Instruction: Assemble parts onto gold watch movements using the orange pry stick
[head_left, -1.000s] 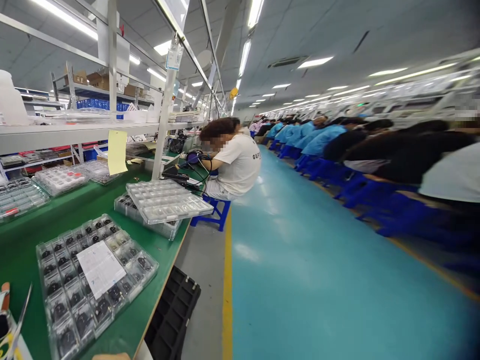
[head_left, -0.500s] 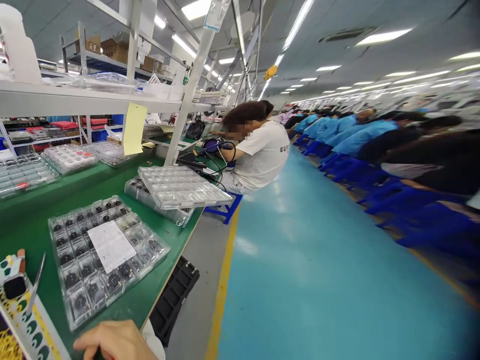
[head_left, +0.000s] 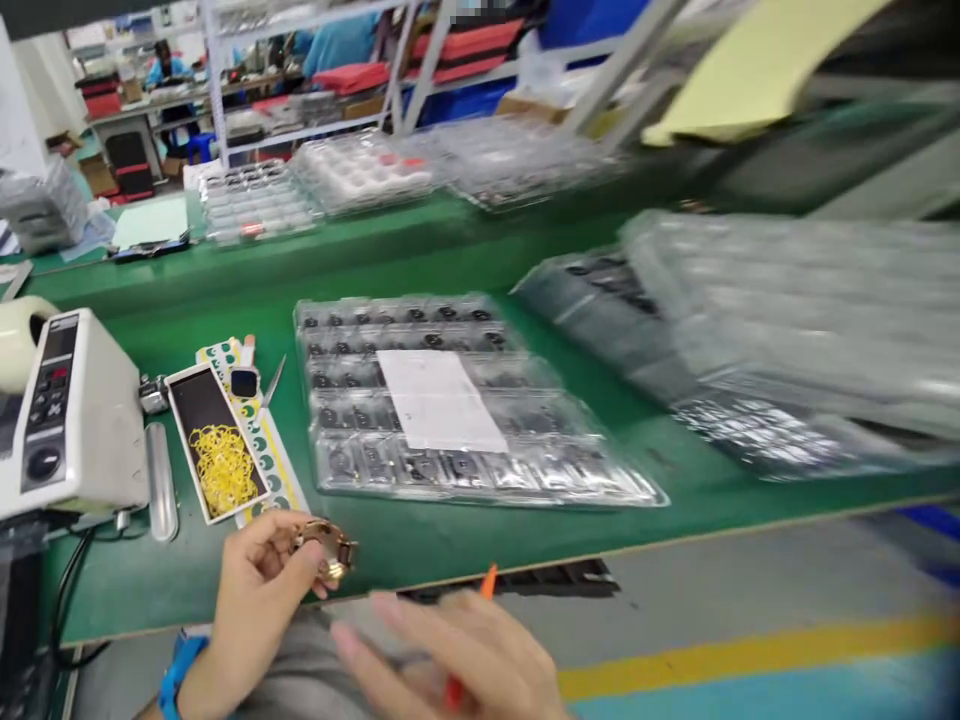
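Observation:
My left hand [head_left: 259, 585], with a blue band at the wrist, grips a gold-coloured round watch case [head_left: 330, 550] between thumb and fingers at the green bench's front edge. To its right my right hand [head_left: 457, 650] is blurred; an orange stick-like tool [head_left: 488, 581] passes between its bent fingers, its tip pointing up. Its thumb and forefinger are apart. Beyond my hands lies a clear tray [head_left: 349, 412] of dark round parts, with a white paper [head_left: 441, 400] on it. Yellow rings [head_left: 223, 470] fill part of a small box [head_left: 180, 430] behind my left hand.
A white machine [head_left: 94, 420] with a knob stands at the left. Tweezers [head_left: 275, 380] and a square-faced watch [head_left: 244, 382] lie by the box. Stacked clear trays [head_left: 810, 310] sit at the right. More trays [head_left: 360, 170] line the back ledge.
The view has swung left and down from the aisle to the bench. Both hands, the watch case and the orange tool are now in view; before, only part of one hand showed.

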